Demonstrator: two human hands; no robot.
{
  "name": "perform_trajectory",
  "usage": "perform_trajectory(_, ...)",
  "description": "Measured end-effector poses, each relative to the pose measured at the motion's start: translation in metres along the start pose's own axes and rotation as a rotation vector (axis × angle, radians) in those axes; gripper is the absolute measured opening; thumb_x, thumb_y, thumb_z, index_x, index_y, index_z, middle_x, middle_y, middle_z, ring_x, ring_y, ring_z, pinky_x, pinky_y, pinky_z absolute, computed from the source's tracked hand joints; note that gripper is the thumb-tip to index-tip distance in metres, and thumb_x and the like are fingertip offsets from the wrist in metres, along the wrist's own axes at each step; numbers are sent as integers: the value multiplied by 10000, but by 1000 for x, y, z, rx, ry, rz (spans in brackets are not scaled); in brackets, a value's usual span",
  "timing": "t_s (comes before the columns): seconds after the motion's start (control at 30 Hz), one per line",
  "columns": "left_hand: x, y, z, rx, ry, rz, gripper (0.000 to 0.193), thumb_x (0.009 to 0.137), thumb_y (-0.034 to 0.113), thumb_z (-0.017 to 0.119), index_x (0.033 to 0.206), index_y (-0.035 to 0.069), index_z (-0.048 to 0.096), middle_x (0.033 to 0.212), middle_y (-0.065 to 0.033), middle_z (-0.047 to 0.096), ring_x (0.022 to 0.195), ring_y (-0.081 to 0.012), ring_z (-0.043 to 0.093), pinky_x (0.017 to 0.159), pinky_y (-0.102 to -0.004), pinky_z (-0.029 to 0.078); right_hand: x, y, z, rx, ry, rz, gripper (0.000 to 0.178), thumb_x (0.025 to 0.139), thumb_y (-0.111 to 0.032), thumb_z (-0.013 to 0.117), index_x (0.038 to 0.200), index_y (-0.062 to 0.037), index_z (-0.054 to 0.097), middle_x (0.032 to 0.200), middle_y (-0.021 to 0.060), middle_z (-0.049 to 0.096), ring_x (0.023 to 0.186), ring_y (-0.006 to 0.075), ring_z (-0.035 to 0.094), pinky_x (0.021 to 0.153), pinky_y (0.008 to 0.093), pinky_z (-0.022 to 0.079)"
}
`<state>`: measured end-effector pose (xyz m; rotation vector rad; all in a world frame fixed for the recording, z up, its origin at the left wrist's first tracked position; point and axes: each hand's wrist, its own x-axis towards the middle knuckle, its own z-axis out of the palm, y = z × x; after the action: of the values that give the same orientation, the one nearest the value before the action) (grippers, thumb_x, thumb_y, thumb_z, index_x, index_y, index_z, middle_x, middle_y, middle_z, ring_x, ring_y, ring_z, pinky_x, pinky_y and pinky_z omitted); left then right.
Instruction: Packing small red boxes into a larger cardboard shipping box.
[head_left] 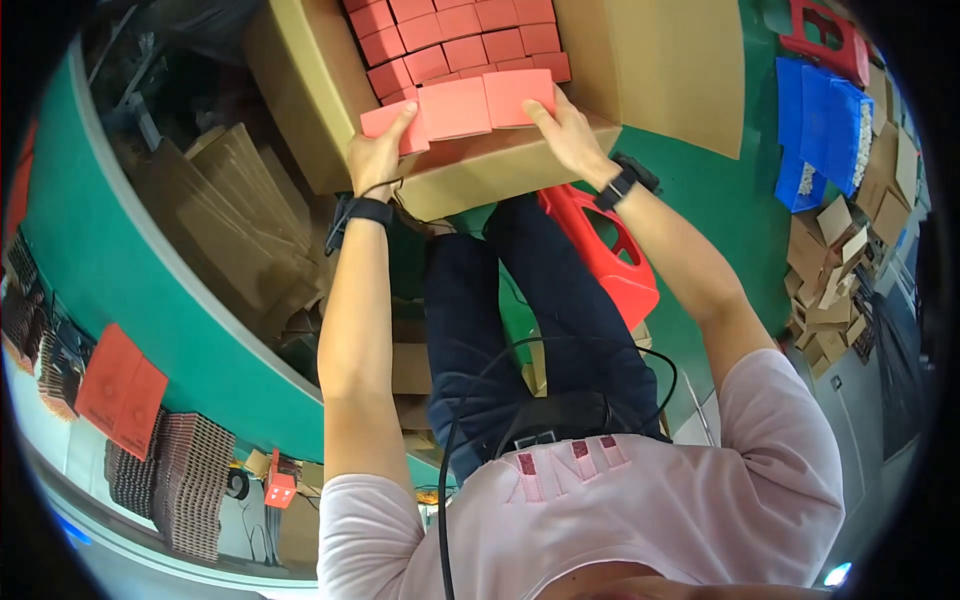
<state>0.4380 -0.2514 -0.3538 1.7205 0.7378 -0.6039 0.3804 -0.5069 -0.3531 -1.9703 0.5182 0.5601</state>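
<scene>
Between my two hands is a short row of three salmon-pink small boxes (455, 108), pressed side by side at the near side of an open cardboard carton (480, 185). My left hand (376, 155) grips the left end, its thumb lying on top. At the right end my right hand (568, 132) closes on the last box, thumb on the near face. Behind the held row, several rows of matching pink boxes (460, 22) fill the carton. The fingers on the far sides of the held boxes are partly hidden.
Flattened cardboard (245, 215) leans left of the carton, inside a curved green edge (200, 265). A red plastic stool (610, 260) stands by my right leg. Blue bins (825, 120) and a heap of cardboard boxes (830, 285) lie farther right. A black cable (560, 340) crosses my lap.
</scene>
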Motion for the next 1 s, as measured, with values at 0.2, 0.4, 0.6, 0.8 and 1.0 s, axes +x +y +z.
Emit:
perform_trajectory(0.2,70,-40,13,445,125,-152,745,655,527,835,1038,-95,686,1032,-183,699,952,-239,673,845,-346,514,72,60,25,114,-158,51,543,954,-386,513,1340,-5,482,1310,189,577,1245,322,523,1030,373,391)
perform_trajectory(0.4,92,-33,25,641,153,-270,975,545,671,817,1047,-148,652,1111,-256,660,1058,-317,643,918,-369,486,130,65,30,166,-488,348,682,948,-515,431,1427,-31,396,1424,135,481,1299,298,459,1044,456,394)
perform_trajectory(0.6,109,-50,33,666,227,-313,932,535,661,829,1011,-125,668,1102,-280,656,1056,-373,636,956,-402,482,173,85,44,70,-481,404,688,935,-512,450,1408,-14,420,1411,160,488,1282,290,482,1036,451,407)
perform_trajectory(0.8,104,-108,14,303,185,-17,1120,572,574,862,1345,-96,405,1268,-274,564,1185,-371,557,1021,-390,426,130,97,54,92,-405,24,564,1003,-385,467,1408,3,407,1410,153,489,1301,239,455,1100,344,319)
perform_trajectory(1.0,33,-77,34,827,164,247,1086,653,405,843,1456,-27,253,1432,-357,292,1315,-500,320,1094,-526,295,95,97,52,-31,-303,22,689,965,-428,536,1475,-35,293,1417,203,471,1348,308,414,1107,373,315)
